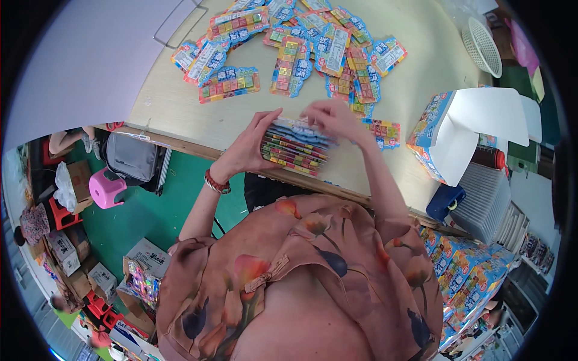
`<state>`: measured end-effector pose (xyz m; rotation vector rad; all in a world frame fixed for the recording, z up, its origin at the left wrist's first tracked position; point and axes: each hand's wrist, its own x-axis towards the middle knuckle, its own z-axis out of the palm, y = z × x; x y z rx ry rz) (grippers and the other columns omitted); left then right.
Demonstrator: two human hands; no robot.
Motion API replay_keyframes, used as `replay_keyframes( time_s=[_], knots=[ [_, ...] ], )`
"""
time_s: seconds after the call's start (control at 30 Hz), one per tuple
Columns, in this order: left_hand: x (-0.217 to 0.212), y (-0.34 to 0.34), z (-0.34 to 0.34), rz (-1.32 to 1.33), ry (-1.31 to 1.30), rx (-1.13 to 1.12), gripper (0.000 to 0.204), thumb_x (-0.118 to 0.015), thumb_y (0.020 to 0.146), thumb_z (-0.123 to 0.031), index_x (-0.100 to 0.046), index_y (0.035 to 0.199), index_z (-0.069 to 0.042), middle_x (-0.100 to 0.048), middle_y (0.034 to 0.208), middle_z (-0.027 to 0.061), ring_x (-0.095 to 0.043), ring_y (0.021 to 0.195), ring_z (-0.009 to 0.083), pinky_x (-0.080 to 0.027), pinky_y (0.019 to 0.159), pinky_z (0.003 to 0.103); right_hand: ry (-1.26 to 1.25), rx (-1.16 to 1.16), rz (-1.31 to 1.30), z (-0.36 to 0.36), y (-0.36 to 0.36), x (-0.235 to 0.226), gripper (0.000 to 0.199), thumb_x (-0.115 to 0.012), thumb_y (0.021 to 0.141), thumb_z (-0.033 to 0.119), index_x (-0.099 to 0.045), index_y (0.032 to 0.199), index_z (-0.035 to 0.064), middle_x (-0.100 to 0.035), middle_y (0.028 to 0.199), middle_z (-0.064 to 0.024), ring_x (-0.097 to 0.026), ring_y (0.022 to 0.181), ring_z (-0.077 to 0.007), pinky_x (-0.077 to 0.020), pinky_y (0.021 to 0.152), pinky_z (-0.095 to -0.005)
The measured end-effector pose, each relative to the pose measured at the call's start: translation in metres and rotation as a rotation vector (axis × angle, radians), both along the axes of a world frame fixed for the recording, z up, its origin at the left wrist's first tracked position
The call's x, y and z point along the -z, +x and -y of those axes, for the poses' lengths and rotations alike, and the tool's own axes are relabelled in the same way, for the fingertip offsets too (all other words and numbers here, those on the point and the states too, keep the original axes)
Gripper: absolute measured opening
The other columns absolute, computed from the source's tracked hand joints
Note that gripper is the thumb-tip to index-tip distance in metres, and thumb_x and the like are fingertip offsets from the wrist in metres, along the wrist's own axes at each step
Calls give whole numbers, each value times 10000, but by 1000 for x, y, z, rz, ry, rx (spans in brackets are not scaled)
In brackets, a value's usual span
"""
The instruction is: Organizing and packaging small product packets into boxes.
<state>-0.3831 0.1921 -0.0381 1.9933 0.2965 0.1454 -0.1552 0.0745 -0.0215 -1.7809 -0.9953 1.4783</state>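
A stack of colourful candy blister packs (294, 150) stands on edge near the front of the table. Round its left side wraps my left hand (253, 141), with a beaded bracelet on that wrist. My right hand (334, 119) is over the stack's far right corner, fingers curled in and a little blurred. What those fingers pinch, if anything, is hidden. Loose candy blister packs (291, 66) lie in a heap beyond both hands. Another candy pack (384, 133) lies just right of my right forearm, partly covered by it.
An open display box (435, 129), white inside, stands at the table's right. A tape dispenser (444, 201) and clear plastic trays (483, 195) are beside it. Further off sits a white basket (481, 47). Left on the floor are a pink stool (107, 188) and a grey bag (133, 157).
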Motion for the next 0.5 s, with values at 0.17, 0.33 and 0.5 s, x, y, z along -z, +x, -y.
replay_keyframes(
  time_s=[0.17, 0.33, 0.5],
  knots=[
    [-3, 15, -8, 6, 78, 83, 899, -859, 564, -184, -392, 1326, -86, -393, 1299, 153, -466, 1189, 344, -439, 983, 393, 678, -12, 1249, -53, 41, 33, 322, -612, 882, 258, -612, 1125, 47, -657, 979, -144, -618, 927, -305, -496, 776, -399],
    [6, 15, -10, 137, 142, 79, 914, -858, 573, -180, -387, 1350, -87, -428, 1283, 148, -449, 1211, 340, -402, 1024, 389, -103, 57, 937, -94, 28, -6, 590, -691, 791, 448, -575, 1111, -34, -575, 1133, -217, -545, 1114, -318, -473, 853, -463],
    [-1, 18, -8, 59, 61, 78, 941, -860, 573, -177, -368, 1371, -97, -424, 1295, 151, -439, 1224, 337, -393, 1037, 387, 113, 224, 1126, -93, 0, 31, 759, -765, 659, 537, -568, 1085, -59, -607, 1033, -189, -586, 1018, -345, -483, 824, -454]
  ],
)
